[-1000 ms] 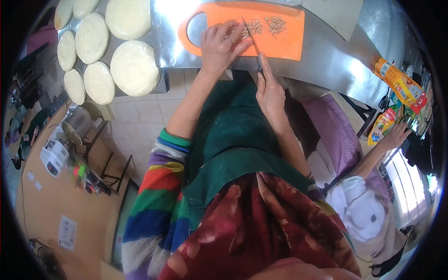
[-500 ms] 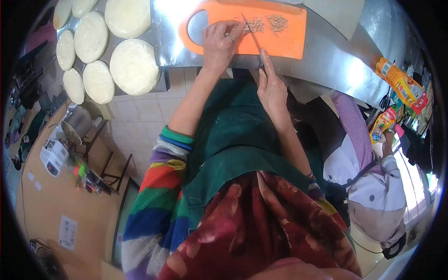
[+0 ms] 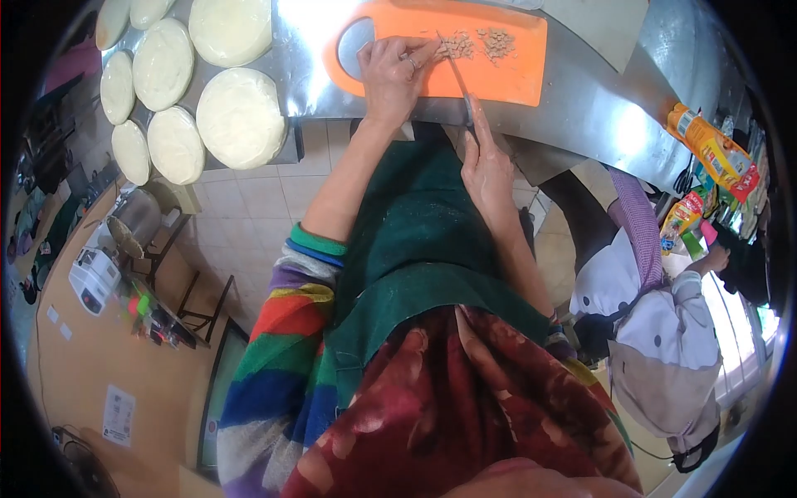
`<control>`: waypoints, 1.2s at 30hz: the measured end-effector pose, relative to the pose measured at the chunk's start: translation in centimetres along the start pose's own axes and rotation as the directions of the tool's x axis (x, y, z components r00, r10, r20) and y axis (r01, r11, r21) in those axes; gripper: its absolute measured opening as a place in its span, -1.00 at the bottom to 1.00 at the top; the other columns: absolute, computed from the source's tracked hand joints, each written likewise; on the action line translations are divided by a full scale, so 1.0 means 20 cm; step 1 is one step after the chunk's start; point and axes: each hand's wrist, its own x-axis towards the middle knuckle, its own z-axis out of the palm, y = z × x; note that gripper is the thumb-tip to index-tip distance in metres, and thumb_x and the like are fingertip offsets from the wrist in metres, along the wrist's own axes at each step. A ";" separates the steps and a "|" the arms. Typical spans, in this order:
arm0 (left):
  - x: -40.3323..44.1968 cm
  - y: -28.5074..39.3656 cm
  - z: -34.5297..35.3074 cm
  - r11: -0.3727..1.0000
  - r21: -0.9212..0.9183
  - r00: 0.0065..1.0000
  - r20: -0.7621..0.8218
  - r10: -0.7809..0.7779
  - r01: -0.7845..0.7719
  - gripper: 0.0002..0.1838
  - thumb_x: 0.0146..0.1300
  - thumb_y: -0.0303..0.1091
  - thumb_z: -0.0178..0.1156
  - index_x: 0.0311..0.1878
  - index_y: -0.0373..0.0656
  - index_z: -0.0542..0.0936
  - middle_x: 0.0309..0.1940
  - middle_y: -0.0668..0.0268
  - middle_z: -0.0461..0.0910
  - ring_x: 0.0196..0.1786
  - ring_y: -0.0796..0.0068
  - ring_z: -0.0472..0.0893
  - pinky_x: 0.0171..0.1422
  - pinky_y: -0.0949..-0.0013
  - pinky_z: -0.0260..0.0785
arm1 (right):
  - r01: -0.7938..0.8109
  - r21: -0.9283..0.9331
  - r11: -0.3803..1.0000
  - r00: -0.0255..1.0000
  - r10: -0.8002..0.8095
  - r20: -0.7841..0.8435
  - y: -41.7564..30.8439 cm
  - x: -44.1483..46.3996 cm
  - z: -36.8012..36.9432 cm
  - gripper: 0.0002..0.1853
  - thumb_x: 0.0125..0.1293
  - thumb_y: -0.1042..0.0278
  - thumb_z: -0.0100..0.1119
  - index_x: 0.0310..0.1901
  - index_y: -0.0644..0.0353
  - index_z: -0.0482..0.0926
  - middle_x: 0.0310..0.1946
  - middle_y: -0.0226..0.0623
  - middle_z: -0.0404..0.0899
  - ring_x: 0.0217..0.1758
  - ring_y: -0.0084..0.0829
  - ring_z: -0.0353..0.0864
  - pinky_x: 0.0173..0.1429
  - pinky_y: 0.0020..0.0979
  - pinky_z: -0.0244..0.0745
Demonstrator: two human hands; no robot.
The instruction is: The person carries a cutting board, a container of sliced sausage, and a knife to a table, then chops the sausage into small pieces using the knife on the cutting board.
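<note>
On the orange cutting board, my left hand has its fingertips pinched together on a small piece of brown food, mostly hidden by the fingers. My right hand grips a knife by its handle, with the forefinger stretched along it. The blade slants across the board, its tip just beside my left fingertips. One pile of finely chopped brown bits lies against the blade, and a second pile of chopped bits sits farther right.
Several round pale dough discs lie on the left of the metal counter. Yellow food packets are at the right end. A co-worker in a light top stands to my right, a hand near the packets.
The knife and my right hand have shifted slightly down and right. My left hand stays at nearly the same spot. The co-worker on the right has moved a little, reaching toward the packets.
</note>
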 end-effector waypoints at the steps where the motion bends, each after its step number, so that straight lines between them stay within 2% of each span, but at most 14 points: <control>1: 0.00 0.00 0.00 1.000 0.010 1.000 0.005 0.005 -0.005 -0.69 0.08 -0.28 0.46 -0.06 0.17 0.80 -0.25 0.56 0.65 -0.07 0.44 0.55 0.17 0.18 0.22 | 0.026 -0.013 1.000 0.999 -0.026 -0.018 0.00 0.02 0.00 -0.35 0.49 0.35 0.01 0.56 -0.29 0.13 0.21 -0.16 0.58 -0.06 0.13 0.67 -0.02 -0.03 0.58; 4: -0.02 -0.01 0.00 0.997 0.070 0.998 0.057 0.006 -0.010 -0.59 0.15 -0.33 0.42 0.09 0.27 0.75 -0.15 0.56 0.67 -0.04 0.45 0.57 0.21 0.19 0.17 | 0.049 -0.018 0.999 0.997 -0.050 -0.053 -0.02 0.06 -0.01 -0.34 0.50 0.34 0.01 0.56 -0.30 0.12 0.19 -0.11 0.59 -0.07 0.14 0.68 -0.04 -0.03 0.59; 7: -0.02 -0.01 0.01 0.995 0.082 0.999 0.003 0.051 -0.051 -0.57 0.13 -0.34 0.42 0.10 0.28 0.74 -0.15 0.58 0.66 -0.05 0.45 0.57 0.19 0.19 0.17 | -0.003 -0.018 1.000 0.999 0.002 -0.041 0.00 0.07 0.01 -0.35 0.50 0.33 0.00 0.57 -0.31 0.11 0.17 -0.07 0.61 -0.06 0.13 0.68 -0.04 -0.02 0.59; 8: -0.03 0.00 0.01 0.995 0.087 0.999 -0.005 0.051 -0.050 -0.57 0.13 -0.34 0.42 0.10 0.28 0.74 -0.15 0.58 0.66 -0.05 0.46 0.57 0.19 0.19 0.17 | -0.033 -0.024 0.999 0.999 0.033 -0.027 0.00 0.05 0.01 -0.35 0.51 0.33 0.00 0.57 -0.31 0.11 0.16 -0.06 0.61 -0.05 0.12 0.68 -0.03 -0.02 0.59; 11: -0.03 0.00 0.03 0.994 0.095 0.998 -0.023 0.053 -0.051 -0.57 0.12 -0.34 0.42 0.09 0.27 0.74 -0.14 0.58 0.65 -0.05 0.46 0.56 0.18 0.18 0.18 | 0.021 -0.008 1.000 0.996 -0.021 -0.089 0.01 0.03 0.00 -0.36 0.51 0.33 0.00 0.56 -0.30 0.13 0.16 -0.08 0.61 -0.02 0.10 0.68 -0.01 -0.04 0.59; 16: -0.03 -0.01 0.02 0.987 0.136 0.997 -0.004 0.083 -0.082 -0.61 0.13 -0.29 0.43 0.07 0.26 0.75 -0.15 0.56 0.65 -0.04 0.45 0.56 0.18 0.17 0.18 | 0.045 0.053 0.998 0.997 -0.042 -0.060 -0.07 -0.03 -0.04 -0.36 0.51 0.40 0.00 0.56 -0.25 0.15 0.20 -0.12 0.60 0.04 0.05 0.67 0.03 -0.09 0.60; 23: -0.03 -0.01 0.02 0.998 0.060 0.999 0.006 0.036 -0.037 -0.66 0.15 -0.22 0.43 0.03 0.21 0.77 -0.16 0.55 0.66 -0.04 0.46 0.56 0.19 0.19 0.18 | 0.078 0.059 0.995 0.993 -0.073 -0.088 -0.04 -0.03 0.00 -0.36 0.51 0.42 -0.01 0.56 -0.23 0.15 0.28 -0.26 0.56 0.08 0.02 0.67 0.06 -0.10 0.60; 26: -0.03 -0.01 0.02 1.000 0.009 1.000 -0.009 0.019 -0.019 -0.68 0.13 -0.23 0.45 0.00 0.19 0.78 -0.19 0.57 0.65 -0.08 0.48 0.55 0.18 0.21 0.18 | -0.009 0.052 0.999 1.000 0.009 -0.008 -0.05 -0.03 -0.01 -0.37 0.51 0.42 -0.03 0.56 -0.23 0.14 0.31 -0.31 0.53 0.10 0.02 0.66 0.07 -0.11 0.61; 28: -0.03 -0.03 0.03 0.999 -0.015 0.998 -0.051 0.034 -0.034 -0.69 0.09 -0.23 0.48 -0.05 0.18 0.78 -0.22 0.61 0.64 -0.16 0.49 0.51 0.17 0.21 0.19 | 0.006 0.058 0.998 1.000 -0.005 -0.024 -0.05 -0.04 0.00 -0.37 0.52 0.41 -0.03 0.56 -0.23 0.14 0.31 -0.30 0.53 0.10 0.02 0.66 0.07 -0.11 0.60; 34: -0.04 -0.04 0.03 0.999 -0.036 0.999 -0.046 0.017 -0.019 -0.71 0.15 -0.25 0.44 -0.02 0.17 0.79 -0.20 0.59 0.69 -0.11 0.50 0.58 0.19 0.25 0.18 | 0.010 0.053 0.999 1.000 -0.009 -0.028 -0.06 -0.03 0.00 -0.38 0.53 0.40 -0.04 0.56 -0.21 0.14 0.32 -0.30 0.52 0.11 0.02 0.65 0.09 -0.10 0.60; 36: -0.03 -0.04 0.04 0.999 -0.036 0.997 -0.074 0.035 -0.038 -0.72 0.10 -0.25 0.46 -0.08 0.14 0.78 -0.20 0.60 0.68 -0.13 0.48 0.55 0.19 0.22 0.20 | 0.007 0.048 0.999 1.000 -0.006 -0.028 -0.06 -0.03 0.00 -0.38 0.53 0.40 -0.04 0.56 -0.21 0.14 0.32 -0.31 0.52 0.12 0.02 0.65 0.09 -0.10 0.59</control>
